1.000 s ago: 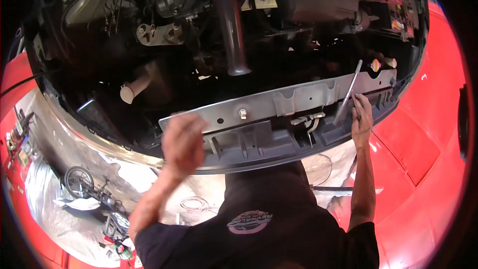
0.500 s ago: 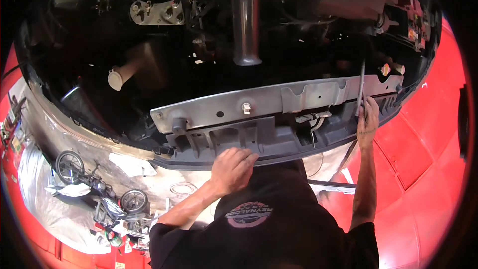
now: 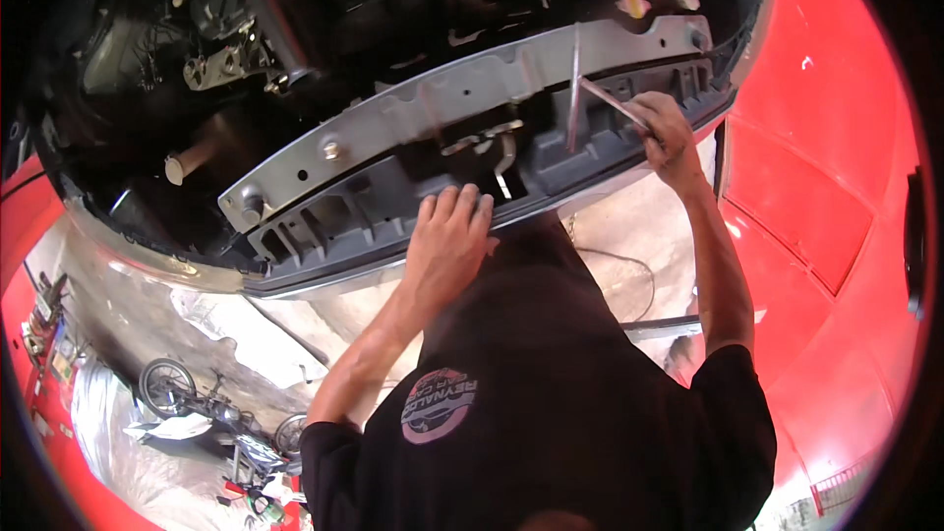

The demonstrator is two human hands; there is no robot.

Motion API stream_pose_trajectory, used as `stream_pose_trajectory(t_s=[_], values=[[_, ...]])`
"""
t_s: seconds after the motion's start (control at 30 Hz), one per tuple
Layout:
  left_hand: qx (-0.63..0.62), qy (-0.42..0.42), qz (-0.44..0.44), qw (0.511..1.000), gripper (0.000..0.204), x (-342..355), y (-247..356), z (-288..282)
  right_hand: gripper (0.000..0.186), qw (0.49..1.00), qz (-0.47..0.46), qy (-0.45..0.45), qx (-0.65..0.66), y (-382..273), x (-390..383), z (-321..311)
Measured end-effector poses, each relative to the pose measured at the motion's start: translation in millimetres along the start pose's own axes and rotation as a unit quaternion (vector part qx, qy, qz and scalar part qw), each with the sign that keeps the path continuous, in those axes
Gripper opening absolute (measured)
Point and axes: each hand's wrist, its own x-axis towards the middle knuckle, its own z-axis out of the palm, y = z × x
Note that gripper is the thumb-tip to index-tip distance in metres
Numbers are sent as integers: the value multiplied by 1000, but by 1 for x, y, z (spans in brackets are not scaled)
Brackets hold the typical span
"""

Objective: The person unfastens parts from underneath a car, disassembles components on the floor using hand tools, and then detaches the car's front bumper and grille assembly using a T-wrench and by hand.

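My right hand (image 3: 669, 141) is closed around the end of a thin grey metal rod (image 3: 615, 102) over the right part of the car's open front. The rod's far end meets a second thin rod (image 3: 574, 88) that stands across the grey metal crossbar (image 3: 393, 110); whether the two are joined I cannot tell. My left hand (image 3: 447, 236) rests on the front edge of the dark plastic panel (image 3: 379, 195), fingers bent over it and holding nothing. Beside those fingers, a metal hood latch with a pale lever (image 3: 505, 162) sits in a gap in the panel.
A shadowed engine bay fills the far side, with a tan capped tube (image 3: 187, 159) at left and a yellow cap (image 3: 633, 6) at right. Red bodywork (image 3: 816, 187) curves along the right. On the floor at lower left are a motorcycle (image 3: 197, 398) and clear plastic sheeting (image 3: 108, 442).
The view has turned and shifted over the car front. My right hand has gone from beside an upright rod to gripping a slanted one. My left hand is now nearer the latch.
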Motion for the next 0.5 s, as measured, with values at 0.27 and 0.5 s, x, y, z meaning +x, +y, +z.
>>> stream_pose_trajectory(t_s=[0.27, 0.5], values=[[123, -92, -30, 988, 56, 26, 39, 23, 26, 999, -17, -4, 28, 26, -43, -1], [58, -66, -60, 994, 57, 31, 55, 45, 17, 998, -45, 34, -17, 75, -61, -8]])
